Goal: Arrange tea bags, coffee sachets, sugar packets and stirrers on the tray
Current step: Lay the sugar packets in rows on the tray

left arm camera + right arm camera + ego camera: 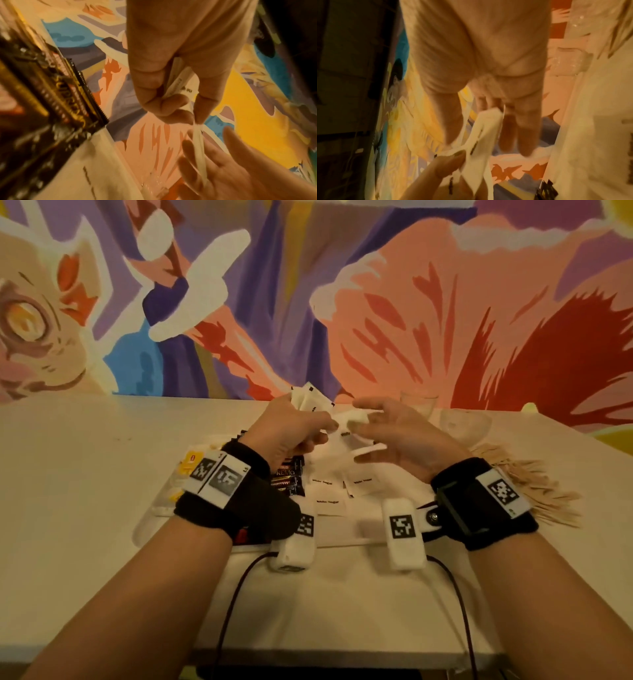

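My left hand [301, 429] grips a fanned bunch of white sugar packets [310, 402] above the back of the white tray [150, 515]. In the left wrist view its thumb and curled fingers [164, 106] pinch the packets [181, 81]. My right hand [373, 433] faces it with straight, spread fingers that touch one packet [199, 148] hanging out of the bunch. On the tray lie yellow tea bags [190, 463] at the left, dark coffee sachets [287, 474] in the middle and more sugar packets [363, 482]. Wooden stirrers [534, 491] are heaped at the tray's right.
Two clear cups [419, 402] [462, 422] stand at the back right of the white table [68, 474], close to the painted wall. Cables run from both wrist cameras over the table's front edge.
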Motion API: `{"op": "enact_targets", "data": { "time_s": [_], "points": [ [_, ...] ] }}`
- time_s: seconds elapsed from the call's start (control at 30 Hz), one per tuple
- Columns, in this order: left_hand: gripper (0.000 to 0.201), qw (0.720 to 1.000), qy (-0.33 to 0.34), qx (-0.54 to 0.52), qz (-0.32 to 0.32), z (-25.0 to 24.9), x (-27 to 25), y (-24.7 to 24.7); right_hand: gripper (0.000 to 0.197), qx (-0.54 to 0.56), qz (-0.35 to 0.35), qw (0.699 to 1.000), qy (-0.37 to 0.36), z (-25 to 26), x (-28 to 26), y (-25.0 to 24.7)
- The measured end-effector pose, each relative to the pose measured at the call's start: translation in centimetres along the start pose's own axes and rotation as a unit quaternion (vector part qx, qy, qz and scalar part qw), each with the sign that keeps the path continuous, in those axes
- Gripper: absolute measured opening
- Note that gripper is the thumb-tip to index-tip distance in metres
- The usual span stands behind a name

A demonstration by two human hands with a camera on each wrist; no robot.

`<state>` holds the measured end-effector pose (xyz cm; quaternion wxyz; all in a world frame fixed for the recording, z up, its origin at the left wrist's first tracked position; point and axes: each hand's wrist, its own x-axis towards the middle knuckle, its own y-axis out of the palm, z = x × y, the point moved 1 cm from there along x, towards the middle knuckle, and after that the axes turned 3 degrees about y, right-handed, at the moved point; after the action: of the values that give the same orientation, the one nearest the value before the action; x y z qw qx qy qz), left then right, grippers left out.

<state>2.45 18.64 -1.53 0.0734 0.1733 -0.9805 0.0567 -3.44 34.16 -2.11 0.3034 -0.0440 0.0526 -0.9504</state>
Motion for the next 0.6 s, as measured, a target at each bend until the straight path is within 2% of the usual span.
{"op": "enact_targets", "data": {
  "time_s": [0.07, 0.13, 0.17, 0.3, 0.37, 0.5, 0.6],
  "points": [
    [0.017, 0.999, -0.011, 0.027, 0.02, 0.1, -0.1, -0.4, 0.012, -0.028, -0.055, 0.998, -0.015, 0.0, 0.3, -0.2],
    [0.011, 0.999, -0.038, 0.019, 0.032, 0.6, -0.4, -0.6, 0.01, -0.052, -0.079, 0.996, 0.006, -0.4, 0.6, -0.7],
    [0.009, 0.998, -0.054, 0.004, 0.029, 0.7, -0.6, -0.6, 0.011, -0.063, -0.079, 0.994, 0.032, -0.7, 0.6, -1.0],
    [0.031, 0.992, -0.104, -0.071, 0.012, 0.7, -1.0, -1.4, 0.013, -0.1, -0.062, 0.979, 0.166, -2.1, 0.4, -2.1],
    [0.032, 0.987, -0.128, -0.091, 0.025, 0.6, -1.1, -1.6, 0.015, -0.1, -0.064, 0.973, 0.199, -2.4, 0.5, -2.2],
    [0.008, 0.976, -0.174, -0.121, 0.054, 0.7, -1.7, -1.2, 0.023, -0.12, -0.082, 0.961, 0.234, -2.8, 1.1, -2.7],
    [0.002, 0.972, -0.182, -0.137, 0.055, 0.6, -2.1, -1.0, 0.023, -0.08, -0.059, 0.96, 0.261, -2.7, 0.8, -2.2]
  ]
}}
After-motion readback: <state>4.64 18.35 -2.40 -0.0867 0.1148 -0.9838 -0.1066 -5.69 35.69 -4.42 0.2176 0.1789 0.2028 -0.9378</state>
